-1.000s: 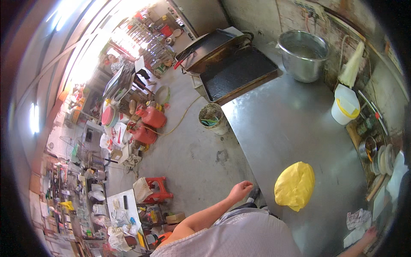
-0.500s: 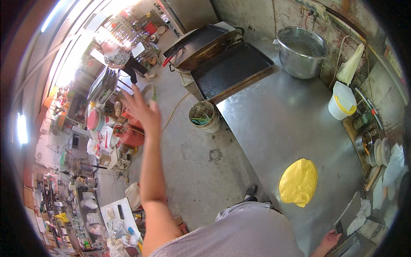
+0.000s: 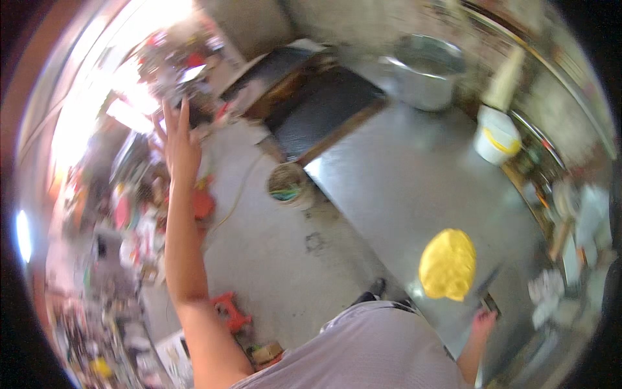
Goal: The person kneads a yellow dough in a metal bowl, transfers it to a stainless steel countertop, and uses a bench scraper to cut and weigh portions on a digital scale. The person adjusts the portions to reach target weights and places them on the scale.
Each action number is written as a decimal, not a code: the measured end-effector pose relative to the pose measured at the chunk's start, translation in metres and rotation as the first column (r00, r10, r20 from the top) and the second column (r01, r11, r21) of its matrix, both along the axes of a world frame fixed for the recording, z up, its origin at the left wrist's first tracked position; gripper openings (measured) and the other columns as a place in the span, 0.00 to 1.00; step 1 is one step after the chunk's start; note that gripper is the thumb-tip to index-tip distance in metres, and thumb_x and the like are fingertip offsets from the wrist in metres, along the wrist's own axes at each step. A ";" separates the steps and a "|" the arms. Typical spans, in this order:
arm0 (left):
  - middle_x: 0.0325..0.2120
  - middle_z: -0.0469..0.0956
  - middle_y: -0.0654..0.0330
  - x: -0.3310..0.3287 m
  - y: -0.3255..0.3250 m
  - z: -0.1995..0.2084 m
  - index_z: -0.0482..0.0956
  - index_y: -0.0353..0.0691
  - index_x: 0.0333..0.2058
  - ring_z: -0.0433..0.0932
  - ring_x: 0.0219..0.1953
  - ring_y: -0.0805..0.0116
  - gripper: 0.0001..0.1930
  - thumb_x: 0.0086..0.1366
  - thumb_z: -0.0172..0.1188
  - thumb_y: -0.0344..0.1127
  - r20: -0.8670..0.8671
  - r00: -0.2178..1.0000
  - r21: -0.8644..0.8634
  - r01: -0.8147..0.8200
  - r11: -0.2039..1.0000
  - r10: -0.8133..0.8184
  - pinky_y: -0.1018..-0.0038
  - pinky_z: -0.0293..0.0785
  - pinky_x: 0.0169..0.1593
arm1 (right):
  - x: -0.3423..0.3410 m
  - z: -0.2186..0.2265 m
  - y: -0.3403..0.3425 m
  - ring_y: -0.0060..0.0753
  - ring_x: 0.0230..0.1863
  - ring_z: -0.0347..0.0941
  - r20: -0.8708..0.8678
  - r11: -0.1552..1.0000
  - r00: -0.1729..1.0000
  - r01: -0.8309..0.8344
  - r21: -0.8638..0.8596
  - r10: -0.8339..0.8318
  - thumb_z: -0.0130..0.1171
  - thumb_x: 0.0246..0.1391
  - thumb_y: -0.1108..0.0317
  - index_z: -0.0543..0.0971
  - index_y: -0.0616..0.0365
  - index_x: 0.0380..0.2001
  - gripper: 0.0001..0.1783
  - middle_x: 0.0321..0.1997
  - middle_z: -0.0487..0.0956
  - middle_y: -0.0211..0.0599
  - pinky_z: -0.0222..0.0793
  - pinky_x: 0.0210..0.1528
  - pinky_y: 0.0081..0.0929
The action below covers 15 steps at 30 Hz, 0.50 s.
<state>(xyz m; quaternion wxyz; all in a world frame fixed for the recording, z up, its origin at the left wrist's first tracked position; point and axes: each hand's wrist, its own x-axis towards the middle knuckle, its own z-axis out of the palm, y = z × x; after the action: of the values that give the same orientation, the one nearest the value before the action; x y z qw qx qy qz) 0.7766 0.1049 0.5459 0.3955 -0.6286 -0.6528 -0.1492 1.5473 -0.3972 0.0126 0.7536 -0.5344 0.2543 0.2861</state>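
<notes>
A rounded, flattened piece of yellow dough (image 3: pixel 447 266) lies on the metal table (image 3: pixel 408 175). Close to its lower right, my right hand (image 3: pixel 483 320) is closed around the dark handle of a knife (image 3: pixel 491 303). The knife's blade is smeared by motion, so its outline is unclear. My left hand (image 3: pixel 181 146) is stretched far out to the left over the floor, fingers spread, holding nothing.
At the table's far end are a black baking tray (image 3: pixel 324 110) and a large steel pot (image 3: pixel 427 78). A white tub (image 3: pixel 496 136) and crumpled white plastic (image 3: pixel 547 295) line the right side. A bucket (image 3: pixel 289 185) and red stool (image 3: pixel 230 312) stand on the floor.
My right hand has brought the knife from the table's right edge in beside the dough. My left arm has swung further left. The whole view has shifted and blurred.
</notes>
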 end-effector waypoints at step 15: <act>0.69 0.62 0.47 0.222 -0.186 -0.422 0.63 0.38 0.68 0.60 0.71 0.49 0.35 0.61 0.58 0.25 0.824 0.559 -0.566 0.816 0.113 0.093 0.61 0.57 0.71 | -0.049 0.013 0.043 0.30 0.35 0.74 -0.088 0.982 0.984 0.163 0.095 -0.155 0.58 0.67 0.54 0.75 0.50 0.39 0.12 0.33 0.76 0.28 0.78 0.38 0.32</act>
<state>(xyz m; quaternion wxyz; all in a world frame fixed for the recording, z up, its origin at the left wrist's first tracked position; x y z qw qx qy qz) 0.9990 -0.0808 0.1239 -0.4125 -0.7709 -0.4827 -0.0496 1.4987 -0.3545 0.0251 0.7896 -0.4612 0.3113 0.2588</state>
